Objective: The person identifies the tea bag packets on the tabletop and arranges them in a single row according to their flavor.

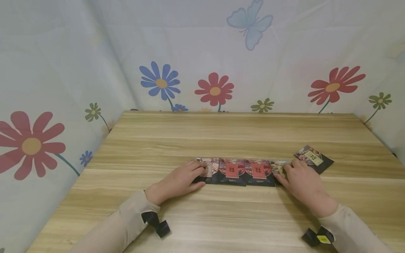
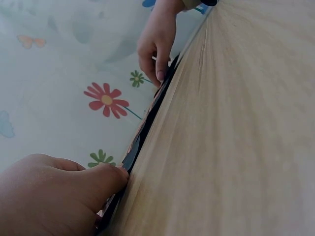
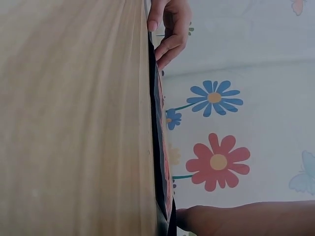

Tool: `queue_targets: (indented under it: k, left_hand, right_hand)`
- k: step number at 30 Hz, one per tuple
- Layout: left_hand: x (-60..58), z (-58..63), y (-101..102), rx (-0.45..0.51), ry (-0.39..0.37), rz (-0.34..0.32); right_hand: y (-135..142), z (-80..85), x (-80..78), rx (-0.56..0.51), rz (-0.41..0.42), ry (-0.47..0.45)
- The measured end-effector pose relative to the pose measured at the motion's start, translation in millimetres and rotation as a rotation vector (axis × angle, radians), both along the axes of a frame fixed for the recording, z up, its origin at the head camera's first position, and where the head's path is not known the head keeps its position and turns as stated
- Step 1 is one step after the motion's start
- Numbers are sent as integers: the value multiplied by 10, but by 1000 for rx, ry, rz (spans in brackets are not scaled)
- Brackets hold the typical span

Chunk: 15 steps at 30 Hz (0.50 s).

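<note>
Four flat dark sachets with printed food pictures lie edge to edge in a row. The two middle ones, a red-labelled sachet (image 1: 232, 171) and another red-labelled sachet (image 1: 259, 172), are fully exposed. My left hand (image 1: 181, 178) rests on the pale-labelled sachet (image 1: 215, 165) at the left end, thumb near its front edge. At the right end, the fingers of my right hand (image 1: 303, 182) touch a yellow-green-labelled sachet (image 1: 277, 168) and cover much of it. Both wrist views show the row edge-on, low against the tabletop, with the fingertips right at the sachets.
A separate sachet (image 1: 311, 158) with a yellow label lies askew behind my right hand. The wood-grain table (image 1: 202, 218) ends at a flower-printed curtain (image 1: 190, 45) at the back and sides. Dark wrist devices sit on both sleeves.
</note>
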<state>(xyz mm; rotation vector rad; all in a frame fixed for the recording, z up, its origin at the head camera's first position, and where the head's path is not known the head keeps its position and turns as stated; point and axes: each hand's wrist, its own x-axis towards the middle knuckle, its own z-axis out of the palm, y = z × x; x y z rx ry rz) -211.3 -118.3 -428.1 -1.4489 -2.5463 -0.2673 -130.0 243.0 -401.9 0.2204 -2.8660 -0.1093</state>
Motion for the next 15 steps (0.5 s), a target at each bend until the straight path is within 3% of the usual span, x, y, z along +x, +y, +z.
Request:
queue_targets:
  k: [9,15]
  left_hand:
    - [11,-19,2,4,15,-3]
    - [18,-49,3,1,20,-2]
  right_hand:
    - [74,86,-6,-52,10,-22]
    - [204,154,-15,-63,57,17]
